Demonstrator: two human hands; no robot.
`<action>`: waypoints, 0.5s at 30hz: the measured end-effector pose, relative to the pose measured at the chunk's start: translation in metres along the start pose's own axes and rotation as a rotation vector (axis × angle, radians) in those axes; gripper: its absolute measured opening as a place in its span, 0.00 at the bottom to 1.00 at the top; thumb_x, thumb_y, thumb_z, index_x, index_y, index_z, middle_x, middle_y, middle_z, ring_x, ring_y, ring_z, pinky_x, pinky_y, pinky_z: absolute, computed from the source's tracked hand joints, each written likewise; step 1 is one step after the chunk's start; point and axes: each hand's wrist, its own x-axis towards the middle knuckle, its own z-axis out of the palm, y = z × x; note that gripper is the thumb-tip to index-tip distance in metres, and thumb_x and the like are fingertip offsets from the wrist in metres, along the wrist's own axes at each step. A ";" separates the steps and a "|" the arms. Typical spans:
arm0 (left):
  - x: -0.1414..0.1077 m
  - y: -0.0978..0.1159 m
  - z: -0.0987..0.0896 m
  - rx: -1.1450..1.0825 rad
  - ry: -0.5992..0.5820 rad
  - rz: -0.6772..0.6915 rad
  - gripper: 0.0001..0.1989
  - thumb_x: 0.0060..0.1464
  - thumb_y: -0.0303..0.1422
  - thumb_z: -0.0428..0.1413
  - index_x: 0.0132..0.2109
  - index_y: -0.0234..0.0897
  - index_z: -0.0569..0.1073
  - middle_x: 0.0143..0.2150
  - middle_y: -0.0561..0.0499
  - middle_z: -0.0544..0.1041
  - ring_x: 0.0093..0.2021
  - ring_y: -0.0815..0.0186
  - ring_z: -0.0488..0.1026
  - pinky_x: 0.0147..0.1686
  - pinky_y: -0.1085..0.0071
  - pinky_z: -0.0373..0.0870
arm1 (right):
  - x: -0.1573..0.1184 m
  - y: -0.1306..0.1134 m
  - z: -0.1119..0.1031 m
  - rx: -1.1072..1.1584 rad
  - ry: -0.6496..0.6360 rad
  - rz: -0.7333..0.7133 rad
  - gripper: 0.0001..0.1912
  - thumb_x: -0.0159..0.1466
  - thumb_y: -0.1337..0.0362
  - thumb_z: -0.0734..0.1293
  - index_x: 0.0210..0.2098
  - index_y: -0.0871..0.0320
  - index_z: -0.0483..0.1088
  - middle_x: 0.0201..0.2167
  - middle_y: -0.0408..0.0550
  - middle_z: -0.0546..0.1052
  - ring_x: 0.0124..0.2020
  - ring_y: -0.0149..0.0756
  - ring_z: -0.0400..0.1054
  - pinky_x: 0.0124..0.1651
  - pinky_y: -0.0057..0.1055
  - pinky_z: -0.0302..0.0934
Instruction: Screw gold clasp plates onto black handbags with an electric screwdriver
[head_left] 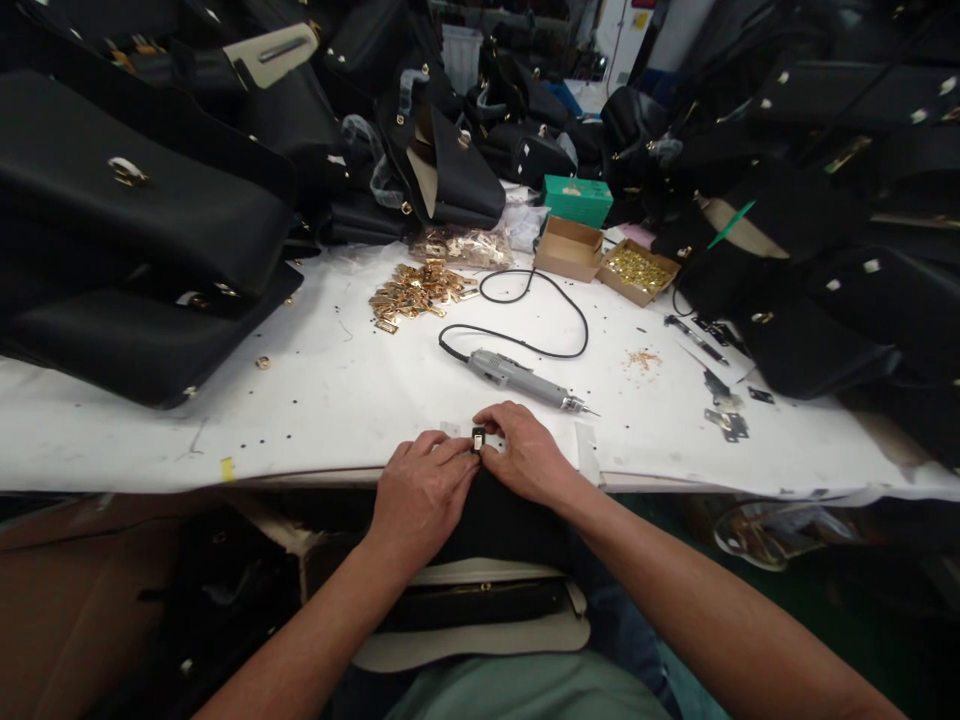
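A black bag (506, 525) with a beige lining lies across the lap, its upper end at the table's front edge. On that end is a small metal-and-black fitting (478, 440). My right hand (523, 455) curls round the fitting, thumb and index finger pinching its sides. My left hand (426, 488) rests on the bag's left side, fingers together and fingertips touching the fitting's left edge. Just beyond the hands, a grey electric screwdriver (517, 377) with a black cord lies on the white table (360, 400).
Gold metal parts (420, 292) are heaped at the back, near a green box (577, 200) and a cardboard tray of small gold pieces (637, 270). Black bags (142, 220) are piled left and right. Dark metal plates (726, 412) and tiny screws (643, 360) lie at right.
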 end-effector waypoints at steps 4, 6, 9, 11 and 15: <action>0.004 -0.001 -0.003 0.060 -0.059 0.027 0.09 0.66 0.30 0.53 0.44 0.41 0.79 0.52 0.48 0.80 0.49 0.54 0.72 0.41 0.55 0.69 | 0.003 0.002 0.001 -0.019 -0.023 0.026 0.19 0.56 0.73 0.68 0.46 0.55 0.73 0.39 0.46 0.75 0.43 0.38 0.66 0.48 0.35 0.62; 0.005 -0.001 -0.004 0.063 -0.085 0.041 0.09 0.66 0.31 0.53 0.44 0.41 0.79 0.51 0.49 0.80 0.49 0.54 0.72 0.40 0.56 0.69 | 0.005 0.003 -0.001 -0.016 -0.034 0.032 0.18 0.56 0.73 0.69 0.46 0.55 0.73 0.38 0.45 0.74 0.41 0.37 0.66 0.46 0.34 0.62; 0.003 -0.003 -0.003 0.025 -0.068 0.051 0.09 0.66 0.31 0.54 0.45 0.42 0.79 0.51 0.50 0.81 0.50 0.55 0.72 0.42 0.57 0.69 | 0.006 0.003 -0.006 0.009 -0.058 0.015 0.15 0.58 0.72 0.69 0.44 0.57 0.74 0.37 0.46 0.74 0.40 0.36 0.67 0.45 0.33 0.62; 0.000 -0.003 -0.001 0.014 -0.033 0.039 0.09 0.66 0.31 0.54 0.46 0.41 0.79 0.51 0.50 0.82 0.51 0.54 0.72 0.43 0.57 0.69 | 0.006 0.002 -0.009 0.029 -0.080 -0.004 0.12 0.59 0.71 0.70 0.43 0.58 0.75 0.38 0.46 0.75 0.40 0.35 0.67 0.45 0.32 0.62; -0.005 0.000 0.003 -0.012 0.012 -0.018 0.09 0.65 0.31 0.55 0.46 0.41 0.80 0.51 0.49 0.82 0.52 0.54 0.73 0.45 0.56 0.69 | 0.007 -0.002 -0.010 0.003 -0.086 0.007 0.09 0.60 0.68 0.71 0.41 0.59 0.75 0.37 0.47 0.75 0.39 0.36 0.67 0.45 0.32 0.62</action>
